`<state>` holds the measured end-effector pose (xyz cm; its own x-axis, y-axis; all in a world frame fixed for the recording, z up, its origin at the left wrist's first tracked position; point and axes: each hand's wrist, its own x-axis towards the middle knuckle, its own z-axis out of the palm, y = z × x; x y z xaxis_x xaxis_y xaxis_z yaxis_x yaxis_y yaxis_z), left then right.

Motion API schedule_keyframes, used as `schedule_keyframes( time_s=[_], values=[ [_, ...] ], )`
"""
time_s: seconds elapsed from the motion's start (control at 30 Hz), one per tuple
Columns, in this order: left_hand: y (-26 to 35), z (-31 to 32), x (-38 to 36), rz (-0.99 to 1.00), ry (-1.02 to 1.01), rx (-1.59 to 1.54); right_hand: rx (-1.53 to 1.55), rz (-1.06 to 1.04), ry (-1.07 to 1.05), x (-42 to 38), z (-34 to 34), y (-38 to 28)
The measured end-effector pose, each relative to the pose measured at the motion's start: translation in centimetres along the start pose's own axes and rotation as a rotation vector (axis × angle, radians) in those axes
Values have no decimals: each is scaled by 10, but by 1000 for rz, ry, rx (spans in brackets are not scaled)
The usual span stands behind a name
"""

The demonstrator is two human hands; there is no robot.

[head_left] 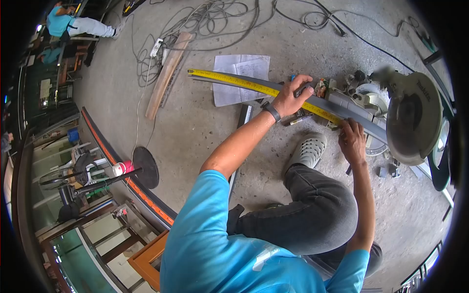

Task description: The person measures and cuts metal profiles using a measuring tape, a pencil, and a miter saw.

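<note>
A long grey metal profile (364, 120) runs from over the papers to the saw. The yellow blade of a tape measure (229, 79) is stretched along it. My left hand (291, 97), with a dark band on its wrist, is closed around the profile and blade near their middle. A small dark piece shows between its thumb and fingers. My right hand (352, 141) pinches the blade's near end at the profile's edge, close to the saw. Whether the tape's case is under those fingers is hidden. The miter saw (414, 117) stands at the profile's right end.
Printed papers (229, 100) lie beneath the profile's far end. A wooden strip (168, 75) and coiled cables (210, 24) are on the concrete floor. Left stand a fan (145, 168) and an orange-edged bar (132, 171). Another person (61, 22) sits at far left.
</note>
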<state>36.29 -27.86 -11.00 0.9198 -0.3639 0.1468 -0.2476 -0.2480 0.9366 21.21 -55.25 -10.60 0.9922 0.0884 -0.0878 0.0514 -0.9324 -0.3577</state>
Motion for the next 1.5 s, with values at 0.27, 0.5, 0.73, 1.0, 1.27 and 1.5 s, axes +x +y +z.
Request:
schedule_keyframes(
  time_s=[0.27, 0.5, 0.73, 1.0, 1.27, 1.5],
  values=[
    [19, -8, 12, -185, -144, -82, 22, -18, -3, 0, -4, 1],
    [14, -5, 14, -179, -146, -146, 23, -21, -21, 3, -4, 0],
    [-6, 7, 22, -308, -289, -45, 35, -54, 47, 3, 3, 14],
    [-26, 25, 27, -347, -482, 50, 0, 52, -107, 6, -3, 10],
    [-36, 35, 36, -332, -598, 163, -5, 78, -121, 6, -5, 6],
    [-32, 35, 37, -327, -644, 221, 4, 84, -104, 5, -1, 7]
  ],
)
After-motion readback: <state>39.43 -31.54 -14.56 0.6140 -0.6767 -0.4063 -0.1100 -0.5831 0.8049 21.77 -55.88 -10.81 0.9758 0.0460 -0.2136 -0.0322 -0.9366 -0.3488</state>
